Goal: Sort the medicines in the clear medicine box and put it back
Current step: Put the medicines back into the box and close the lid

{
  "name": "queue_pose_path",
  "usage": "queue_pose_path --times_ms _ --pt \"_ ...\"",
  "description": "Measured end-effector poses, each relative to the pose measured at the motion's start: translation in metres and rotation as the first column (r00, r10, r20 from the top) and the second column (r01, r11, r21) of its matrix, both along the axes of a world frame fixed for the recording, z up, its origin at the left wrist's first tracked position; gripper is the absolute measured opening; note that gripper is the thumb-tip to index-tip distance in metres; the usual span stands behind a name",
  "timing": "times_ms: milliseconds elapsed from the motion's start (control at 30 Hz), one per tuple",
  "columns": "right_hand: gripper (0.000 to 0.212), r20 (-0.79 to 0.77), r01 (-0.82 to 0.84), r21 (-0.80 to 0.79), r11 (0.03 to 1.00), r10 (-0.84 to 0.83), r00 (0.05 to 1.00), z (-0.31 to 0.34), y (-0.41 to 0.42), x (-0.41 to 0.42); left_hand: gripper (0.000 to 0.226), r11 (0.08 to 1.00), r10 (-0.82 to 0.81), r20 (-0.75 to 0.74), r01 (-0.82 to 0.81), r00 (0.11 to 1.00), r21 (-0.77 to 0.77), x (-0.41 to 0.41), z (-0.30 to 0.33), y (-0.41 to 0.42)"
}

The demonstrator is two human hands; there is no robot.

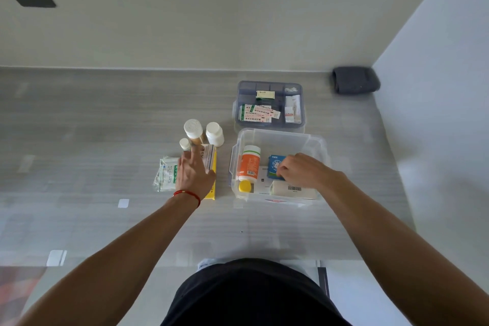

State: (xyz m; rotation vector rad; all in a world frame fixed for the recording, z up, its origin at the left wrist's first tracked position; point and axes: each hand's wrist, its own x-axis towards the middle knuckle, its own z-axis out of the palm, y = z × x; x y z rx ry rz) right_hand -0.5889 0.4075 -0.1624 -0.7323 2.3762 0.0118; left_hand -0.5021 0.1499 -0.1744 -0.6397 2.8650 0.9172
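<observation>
While the right hand (pixel 301 171) pinched a blue packet (pixel 275 165) with unreadable print, the left hand (pixel 193 172) lay spread, fingers apart, over a yellow box (pixel 213 180).

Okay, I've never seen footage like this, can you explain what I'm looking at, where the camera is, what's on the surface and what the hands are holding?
There is no machine here: a person wears one camera on the head, looking down at their own two arms. On the grey surface sits a clear box holding an orange bottle, a yellow-capped bottle and a white carton. Behind it is a divided tray of small packets. The right hand pinches a blue packet inside the box. The left hand, fingers straight, rests over a yellow box, beside three white-capped bottles and a sachet pack.
</observation>
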Motion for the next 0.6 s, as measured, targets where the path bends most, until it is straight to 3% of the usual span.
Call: queue_pose_path --times_ms 200,300,367,500,600 --pt "0.029 -0.050 -0.049 0.066 0.997 0.052 0.997 0.006 -0.004 -0.006 0.059 0.999 -0.030 -0.277 0.033 0.960 0.005 -0.006 0.042 0.001" --pt "0.026 0.000 0.009 -0.004 1.000 -0.009 1.000 0.002 -0.003 -0.002 0.057 0.995 -0.090 -0.353 0.101 0.931 0.015 -0.009 0.057 0.014" --pt "0.021 0.052 0.082 -0.011 0.997 -0.081 0.995 0.001 -0.002 0.000 0.056 0.986 -0.146 -0.358 0.164 0.922 0.021 -0.009 0.062 0.025" --pt "0.036 0.045 0.047 0.018 0.999 -0.047 0.998 -0.001 -0.001 0.001 0.056 0.938 -0.317 -0.308 0.344 0.897 0.037 -0.006 0.064 0.050" --pt "0.028 0.115 0.292 -0.111 0.950 -0.279 0.953 0.003 0.002 0.001 0.049 0.883 -0.453 -0.197 0.468 0.869 0.036 -0.006 0.057 0.065"
